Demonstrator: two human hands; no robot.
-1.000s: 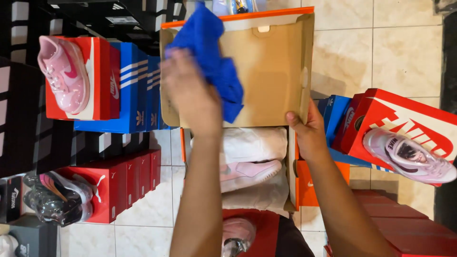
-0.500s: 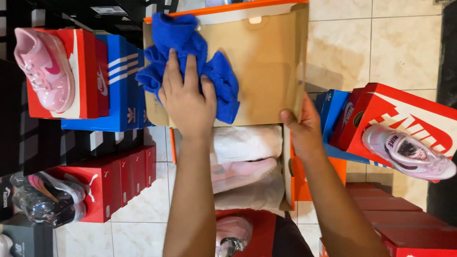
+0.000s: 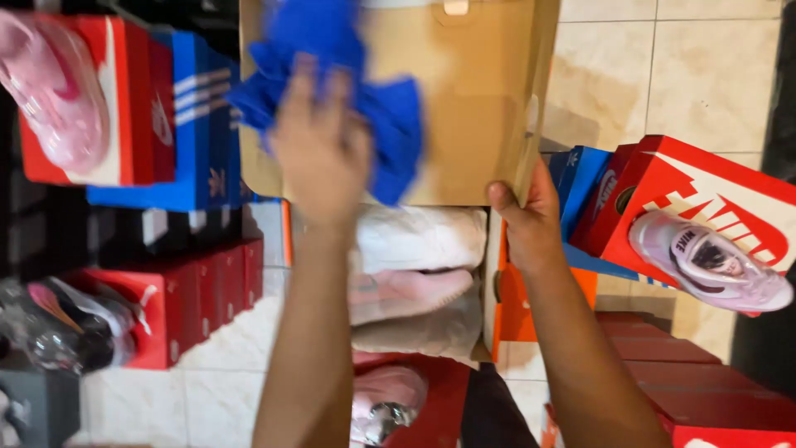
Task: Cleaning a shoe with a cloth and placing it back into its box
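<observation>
1. Against the raised brown inner face of the open shoebox lid (image 3: pixel 473 99) lay a bright blue cloth (image 3: pixel 348 99), crumpled and blurred, spread from the lid's upper left down toward its lower middle.
2. The lid stood tilted up, plain cardboard inside, with an orange edge showing at the box (image 3: pixel 510 307) below it.
3. Below the lid, inside the box, white wrapping paper (image 3: pixel 419 236) lay over a pale pink shoe (image 3: pixel 406 292).
4. The left hand (image 3: pixel 322 145) was pressed flat on the cloth, fingers spread and pointing up the lid, palm down; it pinned the cloth rather than closing around it. The forearm ran straight down from the lid toward the bottom of the view.
5. The right hand (image 3: pixel 526 224) gripped the lid's right edge at its lower corner, thumb on the inner face, the other fingers hidden behind the cardboard.
6. Left of the lid stood a blue striped shoebox (image 3: pixel 195 141) and a red one bearing a pink shoe (image 3: pixel 50 99).
7. Right of the lid, a pale lilac sneaker (image 3: pixel 705 261) rested on a red box (image 3: pixel 713 191).
</observation>
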